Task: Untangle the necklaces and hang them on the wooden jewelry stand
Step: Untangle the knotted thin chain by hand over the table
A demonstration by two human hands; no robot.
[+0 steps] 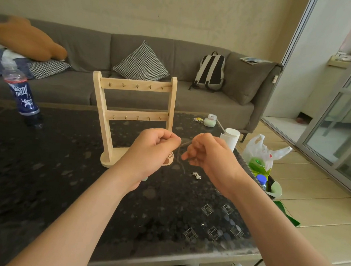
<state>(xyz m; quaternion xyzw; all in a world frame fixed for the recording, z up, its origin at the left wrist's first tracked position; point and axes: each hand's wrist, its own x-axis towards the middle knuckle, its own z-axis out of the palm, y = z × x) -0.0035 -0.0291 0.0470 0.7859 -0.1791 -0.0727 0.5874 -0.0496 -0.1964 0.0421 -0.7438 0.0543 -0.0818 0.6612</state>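
both hands, left hand and right hand, pinch a thin chain stretched between them above the table, just before the empty stand. it looks light, limp, snag-prone; best gripped near the ends. a 2nd clump lies below.

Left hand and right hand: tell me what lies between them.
In the head view, a thin necklace chain stretches taut between the left hand and the right hand, pinched in the fingers of both; behind shows the dark table.
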